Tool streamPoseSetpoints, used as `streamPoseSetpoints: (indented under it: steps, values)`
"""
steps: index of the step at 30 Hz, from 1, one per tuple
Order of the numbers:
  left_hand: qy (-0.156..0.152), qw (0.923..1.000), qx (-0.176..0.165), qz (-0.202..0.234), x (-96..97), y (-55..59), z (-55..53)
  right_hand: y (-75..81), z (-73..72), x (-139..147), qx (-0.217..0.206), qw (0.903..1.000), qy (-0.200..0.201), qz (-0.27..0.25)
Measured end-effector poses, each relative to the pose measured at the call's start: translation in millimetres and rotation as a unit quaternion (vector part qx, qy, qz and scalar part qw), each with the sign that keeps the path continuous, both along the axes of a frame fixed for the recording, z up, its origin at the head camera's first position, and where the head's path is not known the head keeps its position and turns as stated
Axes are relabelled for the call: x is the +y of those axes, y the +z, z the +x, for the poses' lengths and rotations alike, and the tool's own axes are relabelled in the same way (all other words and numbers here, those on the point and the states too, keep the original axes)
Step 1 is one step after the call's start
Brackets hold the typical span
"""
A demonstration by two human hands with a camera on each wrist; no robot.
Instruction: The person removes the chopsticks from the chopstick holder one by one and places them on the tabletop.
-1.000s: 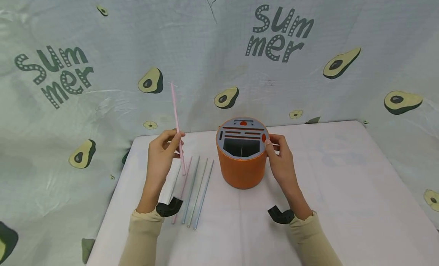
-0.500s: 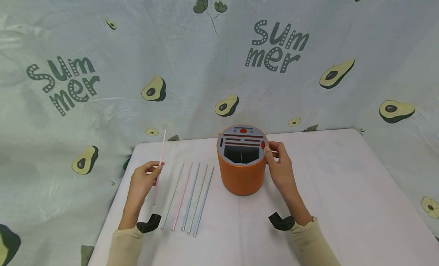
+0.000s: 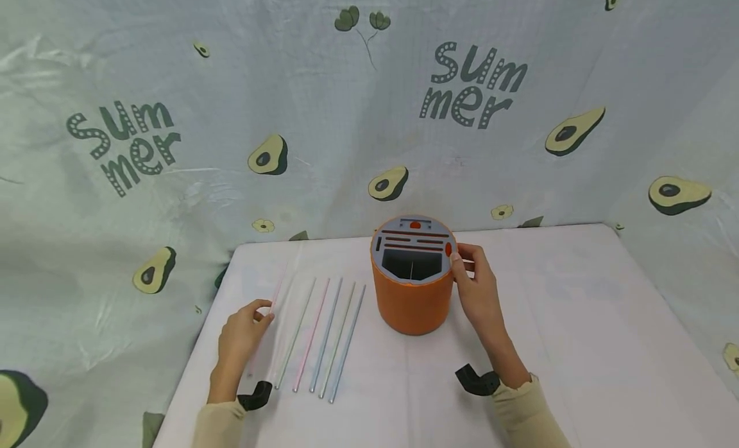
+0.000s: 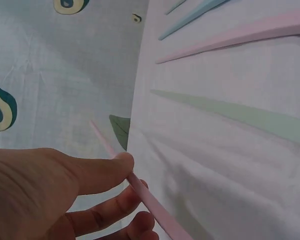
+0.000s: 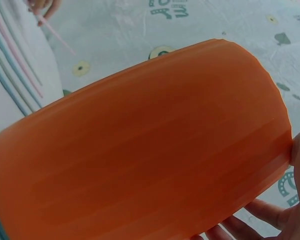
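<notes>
A pink chopstick (image 4: 152,202) is pinched between the thumb and fingers of my left hand (image 3: 239,339). It slants close over the table, left of a row of chopsticks lying side by side: a green one (image 3: 295,336), a pink one (image 3: 312,336), a blue one (image 3: 326,336), and another green and blue. My right hand (image 3: 479,294) grips an orange round utensil holder (image 3: 412,307), thumb at the rim and fingers behind its right side. The holder stands upright, its grey slotted top (image 3: 398,228) having one wide front opening with a divider.
A white-covered table (image 3: 548,319) carries everything. Behind it hangs a pale cloth (image 3: 323,95) printed with avocados and lettering. Black wrist mounts (image 3: 256,395) sit on both wrists, above beige sleeves.
My left hand has moved left and down with the pink chopstick, from beside the holder to near the tabletop left of the row. My right hand keeps its grip on the holder.
</notes>
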State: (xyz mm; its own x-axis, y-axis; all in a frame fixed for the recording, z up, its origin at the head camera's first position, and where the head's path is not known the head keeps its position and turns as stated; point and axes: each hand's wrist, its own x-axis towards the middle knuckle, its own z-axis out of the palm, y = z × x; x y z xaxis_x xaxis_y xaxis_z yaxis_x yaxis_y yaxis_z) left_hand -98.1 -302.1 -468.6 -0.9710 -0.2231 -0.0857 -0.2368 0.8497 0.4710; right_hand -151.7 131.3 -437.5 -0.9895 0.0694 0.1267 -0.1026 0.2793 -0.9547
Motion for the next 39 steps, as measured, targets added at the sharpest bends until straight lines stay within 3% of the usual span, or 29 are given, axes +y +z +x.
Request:
streamPoseSetpoints:
  steps: [5, 11, 20, 25, 35, 39]
  values:
    - [0.005, 0.9999, -0.010, 0.002, 4.0, -4.3, 4.2, 3.4, -2.5, -3.7, 0.009, 0.9999, 0.000, -0.006]
    - [-0.012, 0.9998, -0.017, 0.007, 7.7, -13.8, 11.9, 5.5, -2.0, -8.3, 0.007, 0.9999, -0.005, -0.011]
    - [0.008, 0.9999, 0.010, -0.007, 10.8, -23.9, 14.9, 9.5, 1.0, -11.7, 0.003, 0.9999, 0.001, -0.015]
    - [0.033, 0.9993, 0.012, -0.008, 11.2, -26.2, 18.4, 10.1, 0.8, -14.0, 0.003, 1.0000, 0.002, -0.009]
    - [0.047, 0.9988, -0.002, -0.015, 4.3, -27.2, 23.2, 9.1, 1.0, -18.6, -0.005, 0.9998, 0.015, -0.009]
    - [0.032, 0.9994, -0.006, -0.006, 5.6, -25.0, 21.9, 9.8, -0.6, -13.1, -0.011, 0.9996, 0.024, 0.002]
